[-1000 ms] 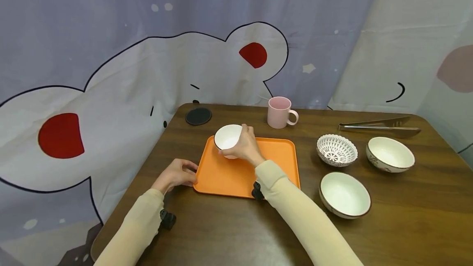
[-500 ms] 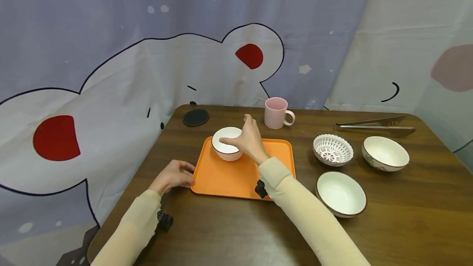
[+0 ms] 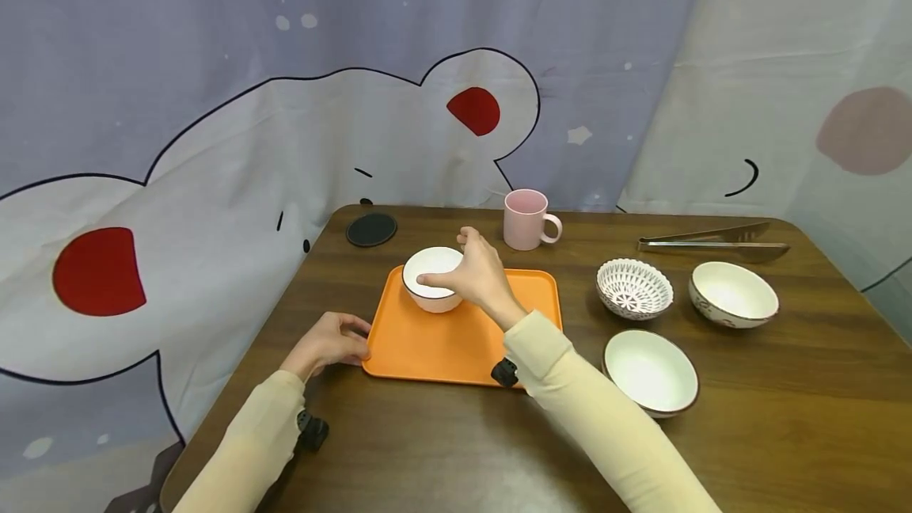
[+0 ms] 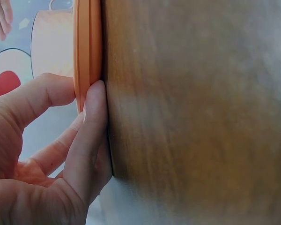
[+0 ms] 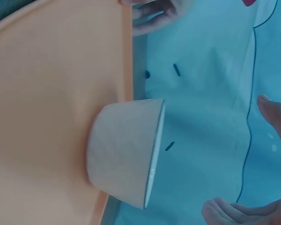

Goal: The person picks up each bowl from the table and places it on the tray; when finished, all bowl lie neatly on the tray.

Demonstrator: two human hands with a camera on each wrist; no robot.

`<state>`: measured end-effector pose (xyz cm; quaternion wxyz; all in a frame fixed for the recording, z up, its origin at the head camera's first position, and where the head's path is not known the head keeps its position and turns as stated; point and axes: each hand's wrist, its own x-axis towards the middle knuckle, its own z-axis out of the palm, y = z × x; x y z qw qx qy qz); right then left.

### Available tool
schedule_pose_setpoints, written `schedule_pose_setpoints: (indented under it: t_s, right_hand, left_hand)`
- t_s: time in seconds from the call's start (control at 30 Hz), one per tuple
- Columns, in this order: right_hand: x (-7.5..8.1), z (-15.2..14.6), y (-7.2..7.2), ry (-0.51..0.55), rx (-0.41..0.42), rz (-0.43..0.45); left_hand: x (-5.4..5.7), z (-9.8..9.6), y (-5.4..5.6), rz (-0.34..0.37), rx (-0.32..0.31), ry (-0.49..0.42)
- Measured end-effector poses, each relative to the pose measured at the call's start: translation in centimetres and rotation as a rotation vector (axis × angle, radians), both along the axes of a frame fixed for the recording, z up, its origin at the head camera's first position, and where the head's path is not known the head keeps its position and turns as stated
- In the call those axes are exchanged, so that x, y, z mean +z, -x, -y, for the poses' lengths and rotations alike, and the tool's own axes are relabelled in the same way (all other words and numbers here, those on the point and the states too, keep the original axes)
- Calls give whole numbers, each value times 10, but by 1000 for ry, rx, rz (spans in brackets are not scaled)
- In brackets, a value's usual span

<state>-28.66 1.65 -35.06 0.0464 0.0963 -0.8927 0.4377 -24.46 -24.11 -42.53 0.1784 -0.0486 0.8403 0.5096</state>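
A white bowl with a thin dark rim (image 3: 436,304) stands upright near the far left corner of an orange tray (image 3: 435,351). My right hand (image 3: 483,279) hovers over the bowl's right side, thumb and fingers spread wide with nothing between them. From the right wrist, the bowl (image 5: 124,150) is seen side-on, with the hand (image 5: 255,213) apart from its rim. At the tray's near left corner, my left hand (image 3: 333,343) pinches the edge. The left wrist view has the thumb on one side of the tray rim (image 4: 88,42) and fingers on the other.
To the right stand a patterned bowl (image 3: 634,289), a floral bowl (image 3: 734,295) and a larger pale bowl (image 3: 651,373). Metal tongs (image 3: 712,245) lie behind them. A pink mug (image 3: 524,220) and a dark round coaster (image 3: 371,229) are at the table's back.
My right hand has let go of the white bowl, which was tilted in its grasp and now rests upright on the tray. The fingers have spread and lifted. My left hand keeps its hold.
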Motion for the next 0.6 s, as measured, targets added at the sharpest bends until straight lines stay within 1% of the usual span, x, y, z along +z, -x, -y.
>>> schedule_pose_setpoints:
  t_s: [0.1,0.23,0.4,0.6]
  right_hand:
    - [4,-3,-7,24,16,-17]
    - [10,-9,-13,61,27,-16]
    - [16,-18,-19,66,28,-16]
    - [15,-32,-21,61,23,-42]
  left_hand:
    - [1,0,-2,-5,-10,-10]
    - [1,1,-3,-11,-22,-20]
    - [0,1,-2,-11,-25,-28]
    - [1,0,-2,-9,-19,-26]
